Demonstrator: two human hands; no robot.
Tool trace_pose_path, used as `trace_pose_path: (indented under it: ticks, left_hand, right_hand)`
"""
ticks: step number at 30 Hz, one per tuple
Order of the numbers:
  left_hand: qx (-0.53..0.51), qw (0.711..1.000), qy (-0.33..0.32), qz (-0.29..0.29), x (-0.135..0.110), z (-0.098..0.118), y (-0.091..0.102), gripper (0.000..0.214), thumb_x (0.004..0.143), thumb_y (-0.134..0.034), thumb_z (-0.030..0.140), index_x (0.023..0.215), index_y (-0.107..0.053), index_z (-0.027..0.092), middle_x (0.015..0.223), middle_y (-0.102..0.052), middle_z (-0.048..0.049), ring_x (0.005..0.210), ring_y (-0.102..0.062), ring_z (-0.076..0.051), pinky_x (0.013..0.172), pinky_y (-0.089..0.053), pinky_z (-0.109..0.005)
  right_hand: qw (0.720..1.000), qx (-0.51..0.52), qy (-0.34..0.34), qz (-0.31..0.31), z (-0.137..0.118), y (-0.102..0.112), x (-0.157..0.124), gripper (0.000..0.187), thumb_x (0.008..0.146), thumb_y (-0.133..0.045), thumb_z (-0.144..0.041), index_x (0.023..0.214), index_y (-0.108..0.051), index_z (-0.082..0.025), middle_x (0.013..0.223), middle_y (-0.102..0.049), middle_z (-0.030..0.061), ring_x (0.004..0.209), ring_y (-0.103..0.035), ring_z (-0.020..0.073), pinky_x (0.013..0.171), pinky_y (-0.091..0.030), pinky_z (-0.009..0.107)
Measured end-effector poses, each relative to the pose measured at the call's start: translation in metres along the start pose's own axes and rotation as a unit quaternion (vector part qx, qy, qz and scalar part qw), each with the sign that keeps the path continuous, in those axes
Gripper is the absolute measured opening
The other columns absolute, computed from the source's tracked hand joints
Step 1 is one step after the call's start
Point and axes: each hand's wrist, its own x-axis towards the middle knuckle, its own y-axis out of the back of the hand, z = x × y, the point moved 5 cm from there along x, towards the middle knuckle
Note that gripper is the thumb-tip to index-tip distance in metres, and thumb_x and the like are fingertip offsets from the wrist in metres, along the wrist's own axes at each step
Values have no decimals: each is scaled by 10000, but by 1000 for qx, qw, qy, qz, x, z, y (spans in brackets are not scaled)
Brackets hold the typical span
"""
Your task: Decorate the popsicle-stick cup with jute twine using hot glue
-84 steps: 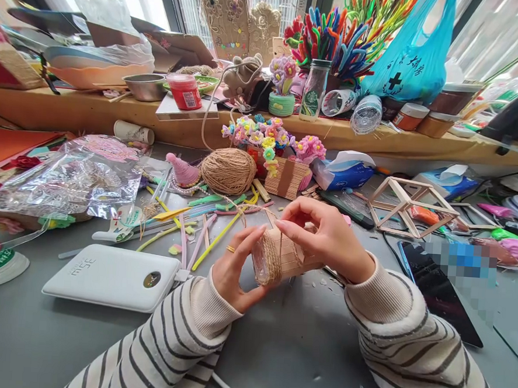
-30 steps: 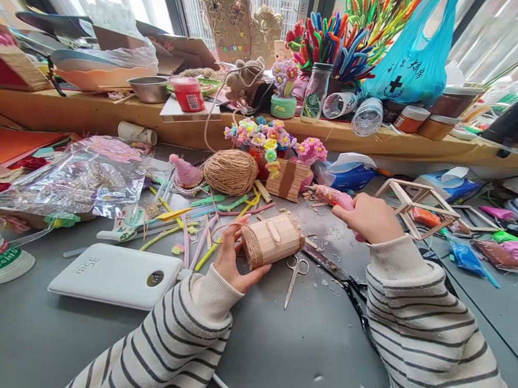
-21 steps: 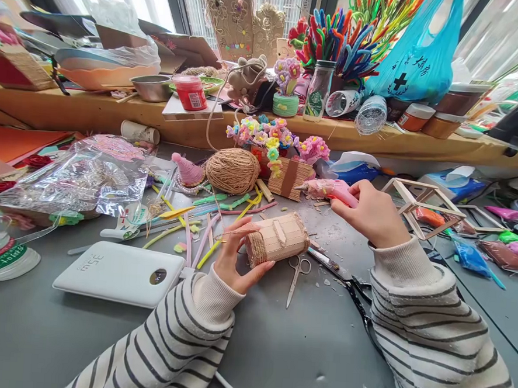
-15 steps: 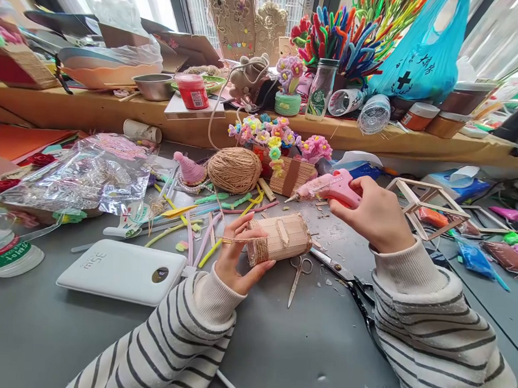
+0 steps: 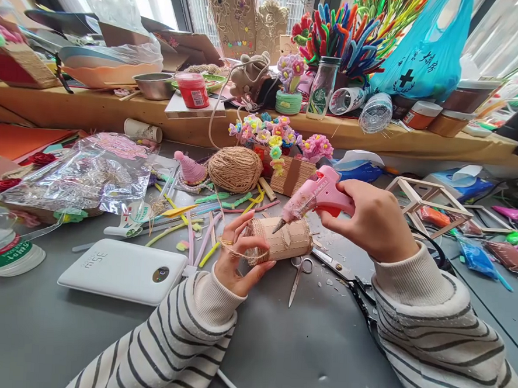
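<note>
My left hand [image 5: 240,262] is closed around the twine-wrapped end of a small wooden-stick cylinder [image 5: 297,243], which lies on its side above the table. A strand of twine [image 5: 250,255] runs loosely over my fingers and along that end. In my right hand [image 5: 372,215] is a pink hot glue gun [image 5: 318,194], gripped by its handle. Its metal nozzle [image 5: 279,225] points down and left, close over the cylinder near the wrapped end; whether it touches I cannot tell. A ball of twine [image 5: 235,169] sits behind the cylinder.
Small scissors [image 5: 296,283] and large black-handled scissors [image 5: 346,275] lie right of the cylinder. A white power bank [image 5: 122,272] rests left of my left hand. Pipe cleaners [image 5: 164,229] are scattered behind it. A wooden stick frame [image 5: 434,205] stands at right.
My right hand has brought the glue gun down and left, tilting its nozzle onto the area over the cylinder. The twine by my left fingers now hangs looser and lower.
</note>
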Motion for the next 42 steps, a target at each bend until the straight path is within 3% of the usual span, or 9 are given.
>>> trace_pose_path:
  ticks: [5,11,18,42]
  left_hand:
    - [-40,999,18,28,-2,-2,0,242,702,-642,127,902,-544,222,1329,-345,-105,1246,-405,-283,1018,-378,-499]
    - [-24,999,12,-19,-1,-2,1,272,700,-645,105,916,-530,224,1343,-304,-113,1261,-388,-290,1017,-384,-512]
    - [-5,1000,4,-20,0,-1,1,288,694,-654,111,924,-526,227,1344,-310,-113,1280,-358,-289,1025,-373,-510]
    - [-11,1000,23,-13,-2,-4,1,258,702,-646,137,914,-539,237,1358,-314,-98,1296,-339,-298,1055,-328,-532]
  right_hand:
    - [1000,-3,27,12,-5,0,-1,223,708,-547,-327,807,-591,-133,760,-639,85,683,-593,193,615,-416,263]
    - [998,1,51,29,-6,-2,-3,219,710,-553,-339,807,-581,-145,765,-639,76,683,-591,189,628,-429,262]
    - [998,-2,61,23,-9,-2,-3,268,727,-549,-349,867,-587,-125,790,-647,97,717,-607,208,649,-448,278]
    - [996,0,83,24,-9,-4,-3,178,708,-534,-264,839,-566,-148,725,-612,64,647,-567,191,590,-411,277]
